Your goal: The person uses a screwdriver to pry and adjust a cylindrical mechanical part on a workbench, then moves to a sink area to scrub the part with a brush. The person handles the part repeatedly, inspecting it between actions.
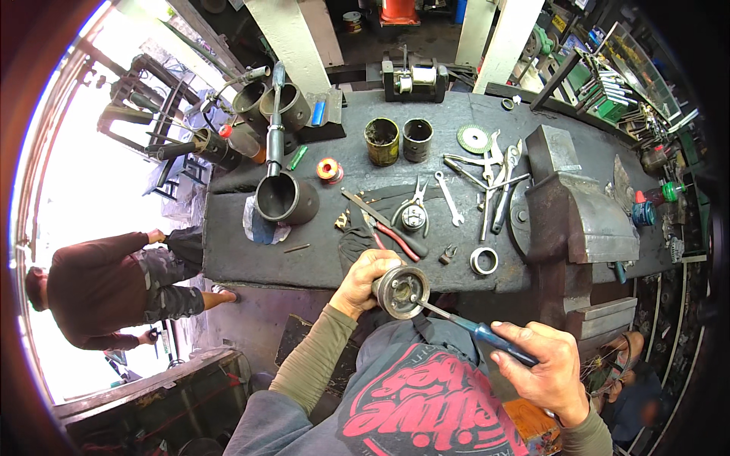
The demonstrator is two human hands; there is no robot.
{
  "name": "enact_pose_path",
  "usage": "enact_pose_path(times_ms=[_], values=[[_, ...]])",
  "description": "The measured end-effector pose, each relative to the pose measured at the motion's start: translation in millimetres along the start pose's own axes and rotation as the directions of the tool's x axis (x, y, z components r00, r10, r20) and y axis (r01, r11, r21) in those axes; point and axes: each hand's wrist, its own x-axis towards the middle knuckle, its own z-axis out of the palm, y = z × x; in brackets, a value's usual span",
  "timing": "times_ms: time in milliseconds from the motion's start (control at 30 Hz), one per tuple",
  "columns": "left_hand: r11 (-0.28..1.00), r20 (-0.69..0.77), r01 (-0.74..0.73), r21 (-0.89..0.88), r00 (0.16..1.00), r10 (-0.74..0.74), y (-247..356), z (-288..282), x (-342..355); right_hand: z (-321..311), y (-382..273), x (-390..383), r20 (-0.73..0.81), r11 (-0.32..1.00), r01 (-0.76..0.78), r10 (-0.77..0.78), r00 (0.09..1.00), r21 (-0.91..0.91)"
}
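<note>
My left hand [363, 282] grips a round metal housing [402, 292] in front of my body, its hollow face turned up toward me. Inside its rim a few screw heads show. My right hand [541, 363] is closed around the blue handle of a screwdriver [498, 338]. The screwdriver's shaft slants up to the left, and its tip meets the right side of the housing's face, near a screw. Pliers with red handles [399, 242] lie on the bench just beyond my left hand. A metal ring [484, 261] rests near the bench's front edge.
A heavy bench vise [582, 220] stands on the right of the dark workbench [251, 262]. Locking pliers [494, 152], a wrench [449, 199] and two cans [382, 142] [417, 140] lie or stand further back. Large metal cylinders [286, 199] occupy the left. Another person [114, 289] walks at the left.
</note>
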Motion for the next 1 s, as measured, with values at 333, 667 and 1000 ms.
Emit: enact_pose_path(times_ms=[333,667,1000], values=[[1.000,-0.017,0.006,0.013,1.000,-0.005,0.7,-0.8,2.3,3.2,7.3,1.4,-0.001,0.977,0.132,-0.135,0.991,-0.170],[0.999,0.016,-0.012,-0.051,1.000,0.013,-5.5,-1.7,5.6,9.1,13.0,6.2,-0.011,0.940,0.217,-0.227,0.974,-0.263],[0.997,-0.122,0.011,-0.070,0.992,-0.020,-2.9,10.9,8.2,0.5,14.1,11.1,0.054,0.876,0.305,-0.308,0.950,-0.374]])
